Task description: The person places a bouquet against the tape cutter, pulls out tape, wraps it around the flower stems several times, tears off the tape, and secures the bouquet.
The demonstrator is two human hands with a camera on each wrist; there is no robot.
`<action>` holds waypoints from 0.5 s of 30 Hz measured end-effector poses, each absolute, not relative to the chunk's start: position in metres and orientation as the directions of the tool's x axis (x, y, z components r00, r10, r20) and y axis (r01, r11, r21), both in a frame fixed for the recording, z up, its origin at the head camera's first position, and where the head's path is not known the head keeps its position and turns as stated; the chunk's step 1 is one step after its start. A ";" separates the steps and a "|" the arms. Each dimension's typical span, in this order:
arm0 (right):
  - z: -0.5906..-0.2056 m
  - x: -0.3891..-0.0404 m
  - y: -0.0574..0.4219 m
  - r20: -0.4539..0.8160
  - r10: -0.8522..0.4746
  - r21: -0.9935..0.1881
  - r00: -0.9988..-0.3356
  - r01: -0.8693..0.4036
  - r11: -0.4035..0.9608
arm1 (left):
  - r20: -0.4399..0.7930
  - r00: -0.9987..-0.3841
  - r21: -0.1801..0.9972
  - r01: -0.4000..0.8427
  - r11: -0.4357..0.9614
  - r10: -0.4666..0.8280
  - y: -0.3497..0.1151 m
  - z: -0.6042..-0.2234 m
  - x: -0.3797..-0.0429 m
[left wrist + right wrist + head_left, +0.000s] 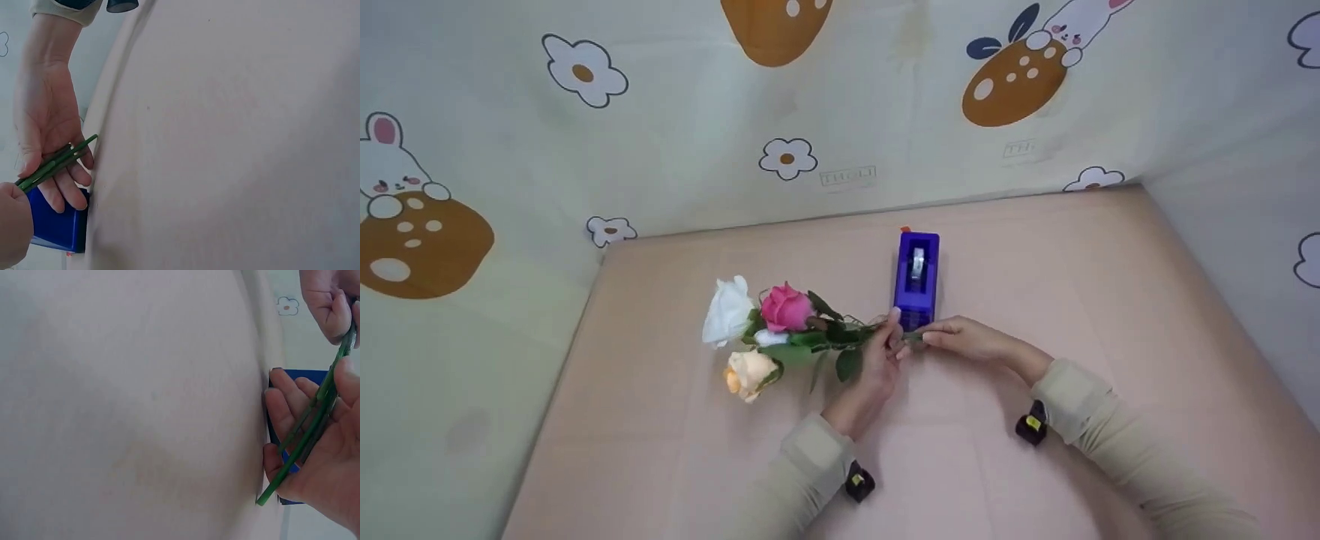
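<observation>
A bunch of roses lies sideways in the head view: a white rose (727, 311), a pink rose (786, 306) and a peach rose (751, 373) with green leaves. My left hand (879, 364) grips their green stems (297, 445) in a fist. The cut ends stick out past it, toward my right hand (975, 341). There the stems cross the loosely bent fingers, with the thumb lying against them from the other side. Just behind both hands stands a blue-purple tape dispenser (916, 301), its near end partly covered by them.
A pinkish cloth-covered table (660, 435) spreads under everything. Behind it rises a pale wall covering (682, 150) printed with rabbits and flowers. Small black devices (859, 482) sit at both sleeve cuffs. A small red piece (905, 229) shows at the dispenser's far end.
</observation>
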State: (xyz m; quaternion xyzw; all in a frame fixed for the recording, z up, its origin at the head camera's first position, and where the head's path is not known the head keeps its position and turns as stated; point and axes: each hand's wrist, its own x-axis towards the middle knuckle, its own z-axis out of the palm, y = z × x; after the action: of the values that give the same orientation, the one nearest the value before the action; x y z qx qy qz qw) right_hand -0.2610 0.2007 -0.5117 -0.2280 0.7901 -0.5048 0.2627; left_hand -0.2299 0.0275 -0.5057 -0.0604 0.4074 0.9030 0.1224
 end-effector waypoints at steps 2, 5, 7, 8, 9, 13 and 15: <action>-0.512 -0.264 0.203 -0.195 -0.663 -0.928 -0.723 -0.082 0.363 | -0.171 -0.962 0.727 -0.269 -0.631 0.213 0.024 -0.507 -0.232; -0.513 -0.268 0.205 -0.194 -0.680 -0.940 -0.707 -0.064 0.335 | -0.112 -0.957 0.725 -0.262 -0.637 0.266 0.019 -0.511 -0.233; -0.514 -0.269 0.205 -0.183 -0.670 -0.941 -0.719 -0.070 0.332 | -0.088 -0.957 0.733 -0.251 -0.633 0.277 0.018 -0.513 -0.234; -0.514 -0.270 0.204 -0.173 -0.657 -0.939 -0.733 -0.079 0.335 | -0.084 -0.959 0.736 -0.243 -0.632 0.271 0.018 -0.513 -0.234; -0.514 -0.269 0.204 -0.160 -0.644 -0.937 -0.748 -0.091 0.338 | -0.087 -0.964 0.738 -0.233 -0.633 0.252 0.018 -0.514 -0.233; -0.515 -0.267 0.199 -0.118 -0.559 -0.925 -0.821 -0.113 0.362 | -0.169 -0.977 0.741 -0.211 -0.638 0.127 0.023 -0.510 -0.230; -0.515 -0.265 0.196 -0.105 -0.509 -0.923 -0.854 -0.107 0.370 | -0.225 -0.971 0.730 -0.224 -0.645 0.082 0.026 -0.507 -0.229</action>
State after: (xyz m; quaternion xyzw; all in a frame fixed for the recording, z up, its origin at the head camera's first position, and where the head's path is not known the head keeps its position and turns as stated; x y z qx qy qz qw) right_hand -0.2651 0.1960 -0.5150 -0.1913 0.8054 -0.5276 0.1908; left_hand -0.2287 0.0256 -0.5070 -0.0861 0.4125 0.9029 0.0847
